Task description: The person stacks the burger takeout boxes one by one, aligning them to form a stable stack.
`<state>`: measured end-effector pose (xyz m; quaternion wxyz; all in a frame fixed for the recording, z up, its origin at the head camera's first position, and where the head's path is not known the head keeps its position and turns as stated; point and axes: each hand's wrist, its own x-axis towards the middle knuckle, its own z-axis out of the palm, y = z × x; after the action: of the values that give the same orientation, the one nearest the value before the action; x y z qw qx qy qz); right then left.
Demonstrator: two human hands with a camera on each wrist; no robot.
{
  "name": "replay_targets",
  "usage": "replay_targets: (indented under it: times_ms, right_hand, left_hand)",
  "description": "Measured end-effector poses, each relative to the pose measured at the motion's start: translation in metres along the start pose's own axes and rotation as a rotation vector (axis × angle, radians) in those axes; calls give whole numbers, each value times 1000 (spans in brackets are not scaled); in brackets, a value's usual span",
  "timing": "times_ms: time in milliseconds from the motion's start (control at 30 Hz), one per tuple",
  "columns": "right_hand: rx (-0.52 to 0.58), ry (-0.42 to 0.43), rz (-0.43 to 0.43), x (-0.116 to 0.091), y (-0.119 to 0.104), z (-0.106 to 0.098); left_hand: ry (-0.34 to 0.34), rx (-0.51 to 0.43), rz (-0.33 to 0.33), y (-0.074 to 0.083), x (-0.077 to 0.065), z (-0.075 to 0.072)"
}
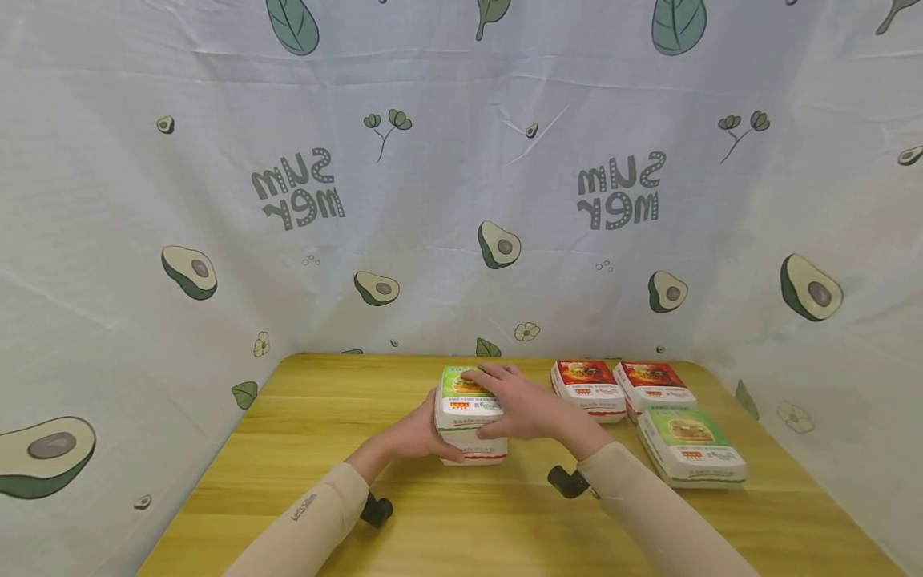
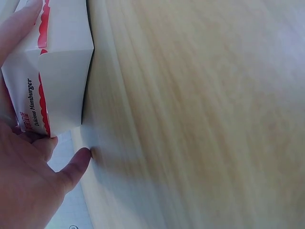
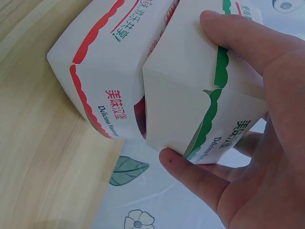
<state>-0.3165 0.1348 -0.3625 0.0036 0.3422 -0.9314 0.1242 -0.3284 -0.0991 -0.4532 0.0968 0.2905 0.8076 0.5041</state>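
Note:
Two paper burger boxes stand stacked at the middle of the table. The upper one, a burger box with a green top (image 1: 465, 406), is gripped by my right hand (image 1: 530, 405), thumb on its front and fingers across the top and far side. Beneath it is a red-trimmed burger box (image 1: 483, 449). My left hand (image 1: 411, 437) holds this lower box from the left, its thumb along the front wall. In the right wrist view the green-trimmed box (image 3: 178, 102) sits slightly askew against the red-trimmed box (image 3: 105, 76), a narrow gap showing at one corner.
To the right on the wooden table (image 1: 303, 449) are two red-topped burger boxes, a left one (image 1: 587, 389) and a right one (image 1: 656, 387). Another green-topped box (image 1: 692, 449) lies nearer, in front of them. A white avocado-print curtain (image 1: 433, 200) hangs behind the table and along its sides.

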Motion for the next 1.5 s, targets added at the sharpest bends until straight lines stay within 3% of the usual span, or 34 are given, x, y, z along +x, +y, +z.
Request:
replay_targets:
  times_ms: [1033, 1500]
  right_hand:
    - [-15, 16, -14, 0, 0, 5]
    - [-22, 3, 9, 0, 0, 6]
  left_hand:
    - [3, -3, 5, -1, -2, 2]
    - [23, -30, 63, 1, -2, 0]
